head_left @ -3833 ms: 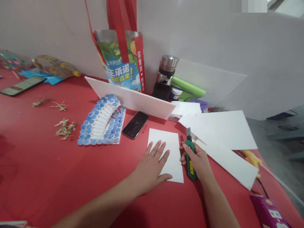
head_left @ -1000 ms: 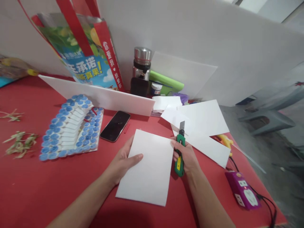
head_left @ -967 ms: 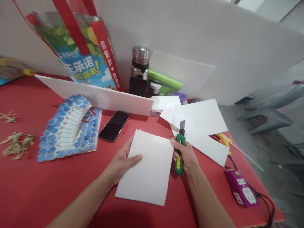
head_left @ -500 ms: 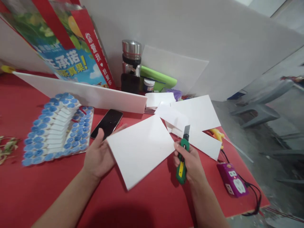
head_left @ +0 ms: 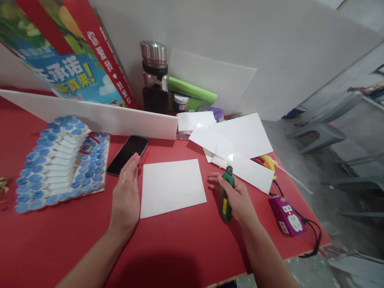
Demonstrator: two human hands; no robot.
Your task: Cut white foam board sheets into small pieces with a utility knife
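- Your left hand (head_left: 125, 200), open, sits nearer the white board (head_left: 174, 188)
- Its long axis roughly follows the table's (head_left: 168, 248) front edge
- Your right hand (head_left: 238, 200) grips the green cutter (head_left: 225, 207)

Room nearside of sheet (head_left: 173, 189), upright board (head_left: 120, 122) behind

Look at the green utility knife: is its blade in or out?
Out: the bare blade sticks out beyond the green handle.

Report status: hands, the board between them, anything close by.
Left hand open, empty; right hand holds knife, blade out. Board flat on table. Phone by left fingertips.
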